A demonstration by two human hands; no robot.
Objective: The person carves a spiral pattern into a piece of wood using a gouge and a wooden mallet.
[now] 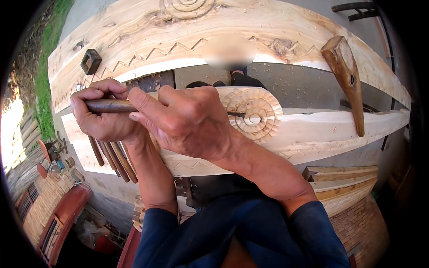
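My left hand [100, 109] is closed around the wooden handle of a carving gouge [114, 106]. Beside it my right hand [187, 118] is closed on the same tool, its thumb and forefinger at the handle's end. The middle of the gouge is hidden by the right hand; a dark metal end shows past it, over a carved spiral [254, 117]. This spiral, with ridged bands, is cut into a long pale wooden board [321, 127]. A zigzag line is cut along the board's near side.
A second carved board [134, 35] lies beyond. A rough wooden mallet [346, 78] spans both boards at the right. A black square pot [90, 61] sits far left. Several wooden tool handles [117, 161] lie below my left hand. Dark-clothed legs [246, 80] show between the boards.
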